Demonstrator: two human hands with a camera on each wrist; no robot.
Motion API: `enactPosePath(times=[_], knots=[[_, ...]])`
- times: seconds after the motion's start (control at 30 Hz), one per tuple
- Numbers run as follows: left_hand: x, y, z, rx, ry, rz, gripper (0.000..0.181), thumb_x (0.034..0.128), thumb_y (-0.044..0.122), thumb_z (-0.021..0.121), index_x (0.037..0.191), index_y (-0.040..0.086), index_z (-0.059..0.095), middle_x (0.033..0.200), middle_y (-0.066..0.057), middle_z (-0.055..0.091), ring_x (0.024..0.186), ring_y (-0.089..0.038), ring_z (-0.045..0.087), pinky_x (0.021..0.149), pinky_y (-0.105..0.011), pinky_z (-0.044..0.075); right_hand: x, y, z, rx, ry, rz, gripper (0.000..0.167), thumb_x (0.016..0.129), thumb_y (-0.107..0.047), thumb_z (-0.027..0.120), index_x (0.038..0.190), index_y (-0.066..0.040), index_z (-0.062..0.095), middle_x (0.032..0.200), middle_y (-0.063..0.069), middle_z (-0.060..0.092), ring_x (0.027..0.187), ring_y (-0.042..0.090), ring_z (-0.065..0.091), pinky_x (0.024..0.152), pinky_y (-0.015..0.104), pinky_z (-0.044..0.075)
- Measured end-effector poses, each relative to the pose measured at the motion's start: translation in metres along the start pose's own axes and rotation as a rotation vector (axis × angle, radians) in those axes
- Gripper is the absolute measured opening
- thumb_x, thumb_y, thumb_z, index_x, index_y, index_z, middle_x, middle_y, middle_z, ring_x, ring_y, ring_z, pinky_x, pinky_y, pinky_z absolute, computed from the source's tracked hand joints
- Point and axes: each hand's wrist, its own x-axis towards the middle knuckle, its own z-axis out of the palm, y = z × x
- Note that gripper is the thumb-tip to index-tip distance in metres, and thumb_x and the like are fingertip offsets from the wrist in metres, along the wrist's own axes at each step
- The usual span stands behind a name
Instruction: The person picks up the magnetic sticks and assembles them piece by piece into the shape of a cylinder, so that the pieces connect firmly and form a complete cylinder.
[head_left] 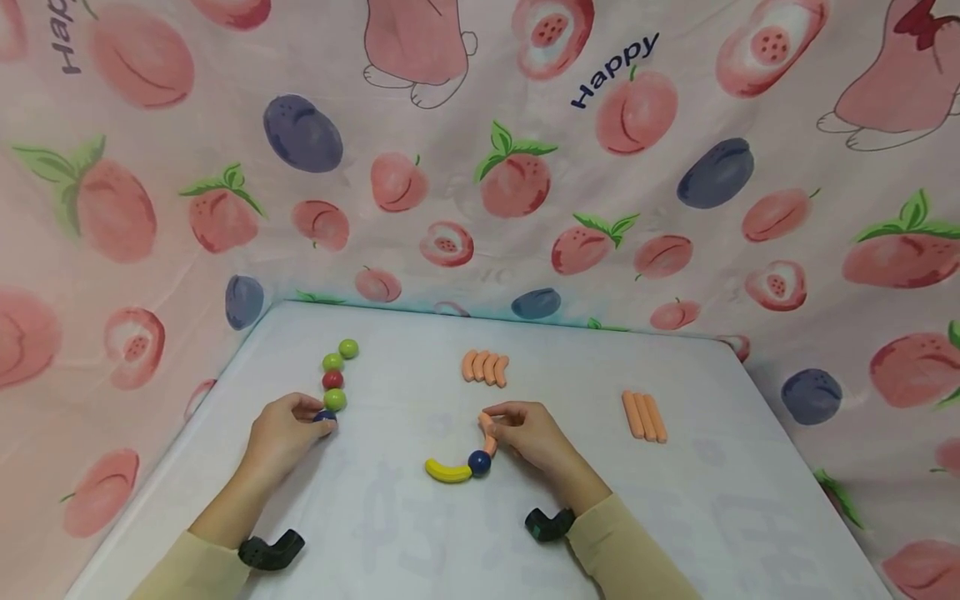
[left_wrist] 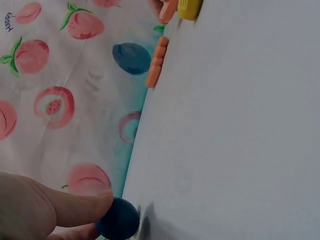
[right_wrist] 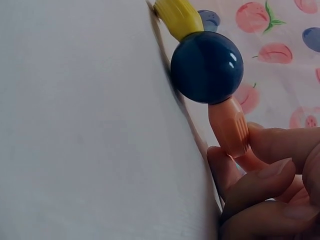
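My left hand point(head_left: 281, 437) pinches a dark blue ball point(left_wrist: 119, 220) between thumb and fingers, at the near end of a line of balls. Beyond it in the head view come a green ball point(head_left: 335, 400), a red ball point(head_left: 332, 380) and two more green balls, the farthest being point(head_left: 348, 348). My right hand point(head_left: 536, 437) holds a curved orange rod point(right_wrist: 227, 125) by its far part. The rod's near end meets a second dark blue ball point(head_left: 479, 463), which also touches one end of a curved yellow rod point(head_left: 447, 472).
Several curved orange rods point(head_left: 484, 367) lie side by side at the back middle of the white table point(head_left: 390, 533). Three straight orange rods point(head_left: 644, 417) are grouped on the right. A fruit-patterned cloth point(head_left: 450, 167) hangs behind the far edge. Black devices point(head_left: 272, 550) sit at both wrists.
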Motion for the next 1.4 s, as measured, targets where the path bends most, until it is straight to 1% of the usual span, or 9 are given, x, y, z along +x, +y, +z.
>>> enactPosePath(times=[0.2, 0.33, 0.43, 0.57, 0.7, 0.83, 0.93, 1.13, 1.4], knots=[[-0.007, 0.017, 0.006, -0.021, -0.081, 0.033, 0.04, 0.0962, 0.024, 0.082, 0.127, 0.002, 0.068, 0.125, -0.021, 0.07, 0.108, -0.031, 0.069, 0.078, -0.031, 0.057, 0.001, 0.0, -0.001, 0.015, -0.011, 0.0, 0.027, 0.095, -0.023, 0.084, 0.12, -0.014, 0.079, 0.089, 0.003, 0.071, 0.06, 0.014, 0.049, 0.054, 0.023, 0.042], [-0.011, 0.033, 0.023, -0.047, -0.143, 0.068, 0.037, 0.0963, 0.025, 0.082, 0.127, 0.007, 0.071, 0.127, -0.018, 0.07, 0.104, -0.025, 0.069, 0.076, -0.031, 0.057, 0.001, 0.0, -0.002, 0.022, -0.02, -0.003, 0.026, 0.095, -0.024, 0.084, 0.119, -0.014, 0.079, 0.089, 0.003, 0.07, 0.06, 0.013, 0.049, 0.054, 0.024, 0.042], [-0.011, 0.043, 0.041, -0.059, -0.183, 0.08, 0.033, 0.0971, 0.024, 0.081, 0.125, 0.009, 0.073, 0.123, -0.014, 0.072, 0.1, -0.021, 0.069, 0.076, -0.031, 0.059, 0.0, 0.0, -0.002, 0.022, -0.029, -0.009, 0.026, 0.095, -0.025, 0.084, 0.119, -0.014, 0.08, 0.088, 0.003, 0.068, 0.061, 0.013, 0.049, 0.054, 0.024, 0.043], [-0.007, 0.057, 0.066, -0.089, -0.241, 0.093, 0.026, 0.0982, 0.019, 0.08, 0.122, 0.012, 0.075, 0.119, -0.009, 0.074, 0.097, -0.02, 0.069, 0.079, -0.03, 0.06, 0.0, -0.001, -0.002, 0.02, -0.033, -0.011, 0.026, 0.095, -0.024, 0.083, 0.119, -0.015, 0.08, 0.088, 0.003, 0.068, 0.061, 0.013, 0.05, 0.055, 0.023, 0.043], [0.002, 0.07, 0.088, -0.117, -0.289, 0.124, 0.023, 0.0982, 0.017, 0.08, 0.121, 0.014, 0.076, 0.119, -0.006, 0.076, 0.1, -0.019, 0.07, 0.083, -0.032, 0.062, 0.0, 0.0, -0.003, 0.018, -0.037, -0.005, 0.026, 0.094, -0.024, 0.084, 0.119, -0.015, 0.08, 0.089, 0.003, 0.07, 0.063, 0.014, 0.051, 0.056, 0.023, 0.044], [0.011, 0.082, 0.106, -0.127, -0.317, 0.171, 0.022, 0.098, 0.015, 0.08, 0.119, 0.015, 0.077, 0.118, -0.004, 0.077, 0.103, -0.018, 0.072, 0.088, -0.035, 0.063, 0.0, 0.0, -0.002, 0.006, -0.046, -0.009, 0.027, 0.093, -0.025, 0.085, 0.118, -0.016, 0.08, 0.09, 0.003, 0.072, 0.069, 0.014, 0.054, 0.059, 0.024, 0.046], [0.017, 0.088, 0.117, -0.114, -0.326, 0.205, 0.02, 0.0971, 0.013, 0.08, 0.117, 0.015, 0.078, 0.115, -0.003, 0.077, 0.101, -0.017, 0.072, 0.087, -0.034, 0.062, 0.0, 0.001, -0.002, 0.001, -0.053, -0.02, 0.026, 0.093, -0.025, 0.085, 0.117, -0.016, 0.081, 0.09, 0.003, 0.073, 0.073, 0.015, 0.056, 0.062, 0.024, 0.046], [0.023, 0.097, 0.13, -0.101, -0.354, 0.244, 0.021, 0.0961, 0.011, 0.081, 0.117, 0.013, 0.078, 0.111, -0.004, 0.077, 0.098, -0.016, 0.071, 0.082, -0.032, 0.062, 0.001, 0.002, -0.001, -0.005, -0.057, -0.041, 0.025, 0.093, -0.026, 0.084, 0.116, -0.014, 0.082, 0.09, 0.004, 0.074, 0.078, 0.016, 0.058, 0.065, 0.025, 0.048], [0.022, 0.101, 0.135, -0.067, -0.381, 0.261, 0.022, 0.0962, 0.015, 0.081, 0.118, 0.016, 0.079, 0.112, -0.001, 0.077, 0.102, -0.016, 0.071, 0.094, -0.039, 0.06, 0.002, 0.003, -0.002, -0.01, -0.058, -0.036, 0.024, 0.094, -0.025, 0.083, 0.116, -0.015, 0.081, 0.09, 0.003, 0.074, 0.076, 0.015, 0.058, 0.064, 0.024, 0.048]])
